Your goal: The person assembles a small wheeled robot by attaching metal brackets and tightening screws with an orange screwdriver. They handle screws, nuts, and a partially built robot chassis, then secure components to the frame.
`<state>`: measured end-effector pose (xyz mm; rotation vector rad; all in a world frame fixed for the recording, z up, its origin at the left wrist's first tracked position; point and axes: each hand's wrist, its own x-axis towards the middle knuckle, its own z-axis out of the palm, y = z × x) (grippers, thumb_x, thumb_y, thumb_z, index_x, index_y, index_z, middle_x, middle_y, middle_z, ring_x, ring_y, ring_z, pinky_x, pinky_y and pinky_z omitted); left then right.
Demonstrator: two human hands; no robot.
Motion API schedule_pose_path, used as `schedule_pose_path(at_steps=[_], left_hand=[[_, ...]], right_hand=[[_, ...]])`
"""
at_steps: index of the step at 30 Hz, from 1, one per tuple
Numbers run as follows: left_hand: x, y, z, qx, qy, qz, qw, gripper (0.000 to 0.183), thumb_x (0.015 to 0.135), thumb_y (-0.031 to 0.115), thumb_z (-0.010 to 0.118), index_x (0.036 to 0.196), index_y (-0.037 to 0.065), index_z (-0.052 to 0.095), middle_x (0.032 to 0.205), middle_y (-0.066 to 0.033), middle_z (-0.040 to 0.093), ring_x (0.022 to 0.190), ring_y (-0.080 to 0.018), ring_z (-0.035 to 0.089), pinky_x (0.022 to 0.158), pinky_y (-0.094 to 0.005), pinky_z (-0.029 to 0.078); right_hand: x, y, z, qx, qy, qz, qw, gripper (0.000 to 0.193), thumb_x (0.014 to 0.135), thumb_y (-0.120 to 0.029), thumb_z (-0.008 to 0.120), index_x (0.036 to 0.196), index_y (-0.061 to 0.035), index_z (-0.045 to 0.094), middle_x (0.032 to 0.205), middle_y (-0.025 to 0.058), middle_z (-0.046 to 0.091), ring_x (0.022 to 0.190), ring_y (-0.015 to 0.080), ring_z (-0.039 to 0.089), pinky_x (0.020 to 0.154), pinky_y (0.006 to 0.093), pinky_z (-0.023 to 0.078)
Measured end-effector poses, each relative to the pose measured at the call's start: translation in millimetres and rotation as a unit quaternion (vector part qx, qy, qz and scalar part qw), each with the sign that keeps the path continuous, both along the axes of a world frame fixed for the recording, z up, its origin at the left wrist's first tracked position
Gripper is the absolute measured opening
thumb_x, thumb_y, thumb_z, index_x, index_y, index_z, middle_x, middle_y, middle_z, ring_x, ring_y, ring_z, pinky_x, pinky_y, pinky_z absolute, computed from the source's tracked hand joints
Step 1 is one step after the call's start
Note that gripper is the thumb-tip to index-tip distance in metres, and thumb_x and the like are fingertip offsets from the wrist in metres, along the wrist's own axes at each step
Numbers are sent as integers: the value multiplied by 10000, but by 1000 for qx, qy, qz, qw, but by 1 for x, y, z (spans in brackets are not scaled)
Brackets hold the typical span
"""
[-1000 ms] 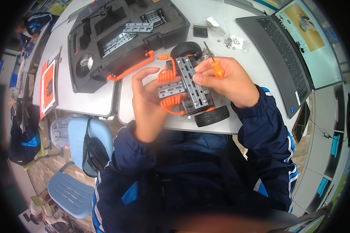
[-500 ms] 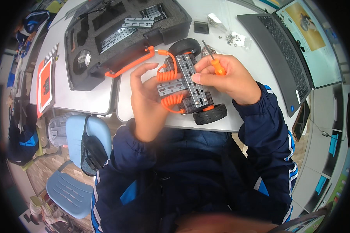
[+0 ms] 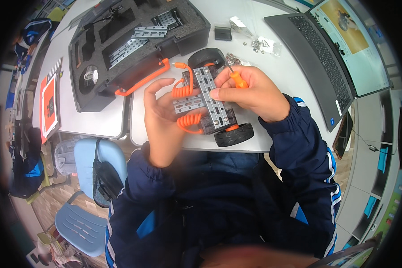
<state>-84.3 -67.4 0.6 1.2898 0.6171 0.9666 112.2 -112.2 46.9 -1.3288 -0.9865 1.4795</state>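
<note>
A small wheeled chassis is held up over the table, with a perforated metal beam (image 3: pixel 210 96) running along it and a shorter metal plate (image 3: pixel 188 104) to its left. One black wheel (image 3: pixel 235 135) is at the near end, another wheel (image 3: pixel 206 56) at the far end. Orange coiled cables (image 3: pixel 189 120) come off two dark motor-like blocks. My left hand (image 3: pixel 161 120) grips the chassis from the left, its fingers partly hidden behind it. In my right hand (image 3: pixel 261 94) is a screwdriver (image 3: pixel 239 80) with an orange handle, shaft pointing up and left; the thumb touches the beam.
An open black case (image 3: pixel 138 67) with foam lining, metal plates (image 3: pixel 149 32) and an orange handle (image 3: pixel 145 80) lies at the back left. A laptop (image 3: pixel 317 58) stands right. Behind the chassis are small screws (image 3: pixel 256 45), plastic bags (image 3: pixel 272 47) and a black square part (image 3: pixel 222 33).
Both hands and the chassis have shifted slightly left in the picture, as has the background. The screwdriver stays in my right hand, its shaft now showing shorter.
</note>
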Motion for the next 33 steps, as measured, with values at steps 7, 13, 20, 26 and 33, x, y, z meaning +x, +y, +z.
schedule_pose_path(at_steps=[7,13,20,26,33], left_hand=[[-1,1,0,-23,-15,9,1000,700,733,-141,720,1267,41,306,1129,-223,608,967,-298,667,754,-348,613],[-1,0,-3,-4,-13,21,1000,708,714,-131,745,1258,40,324,1117,-210,620,963,-292,670,739,-340,614],[-5,-2,2,-73,-2,29,997,715,701,-90,753,1256,76,334,1131,-182,628,926,-277,680,632,-337,610],[1,-3,1,-40,-34,46,998,768,662,-22,838,1251,44,351,1118,-188,625,1065,-257,615,822,-357,588],[-1,-3,0,-5,-24,39,999,668,701,-157,701,1260,8,374,1154,-191,603,1117,-246,591,782,-330,612]], right_hand=[[-2,2,-2,8,12,9,1000,204,813,-135,736,906,4,621,844,35,634,781,88,593,720,217,470],[-1,1,-5,8,17,7,1000,193,822,-129,728,907,0,612,855,37,639,778,85,594,718,214,468],[-2,2,-11,31,26,1,999,181,824,-118,731,892,-10,602,822,40,646,769,85,608,694,225,480],[0,2,-17,41,82,17,996,135,840,-93,722,884,-52,601,775,-28,604,709,27,541,642,182,414],[0,4,-18,46,38,23,998,158,841,-122,734,887,-54,599,749,-39,585,693,22,519,634,184,406]])
